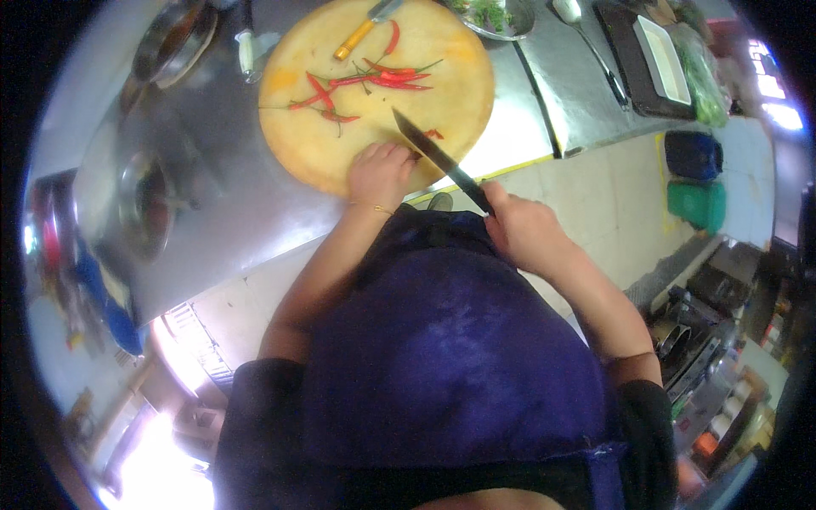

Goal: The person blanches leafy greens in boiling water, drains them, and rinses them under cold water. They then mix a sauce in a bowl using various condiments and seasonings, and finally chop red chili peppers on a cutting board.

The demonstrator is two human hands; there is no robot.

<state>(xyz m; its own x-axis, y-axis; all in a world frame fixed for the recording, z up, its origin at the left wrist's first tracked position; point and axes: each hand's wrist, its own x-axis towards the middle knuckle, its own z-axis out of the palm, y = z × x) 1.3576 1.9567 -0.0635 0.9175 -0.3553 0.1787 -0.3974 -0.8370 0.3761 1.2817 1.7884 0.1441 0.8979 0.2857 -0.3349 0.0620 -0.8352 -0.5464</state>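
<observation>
In my right hand (526, 226) is the black handle of a kitchen knife (428, 143), its blade angled up and left over a round yellowish cutting board (306, 150). My left hand (382, 171) rests on the board's near edge, fingers curled down against a small dark-red piece of chili (415, 155), mostly hidden by the fingers. Just beyond the blade lie cut red chili bits (435, 134). Several whole red chilies (389, 80) with green stems are scattered across the board's middle. A peeler-like tool with a yellow handle (354, 41) lies at the far side.
The board stands on a steel counter (255, 191). Beyond it is a metal bowl of green herbs (491, 18). To the right lie a long spoon (593, 48) and a dark tray with a white dish (663, 60). A white-handled tool (246, 56) and a pan (172, 44) are at left.
</observation>
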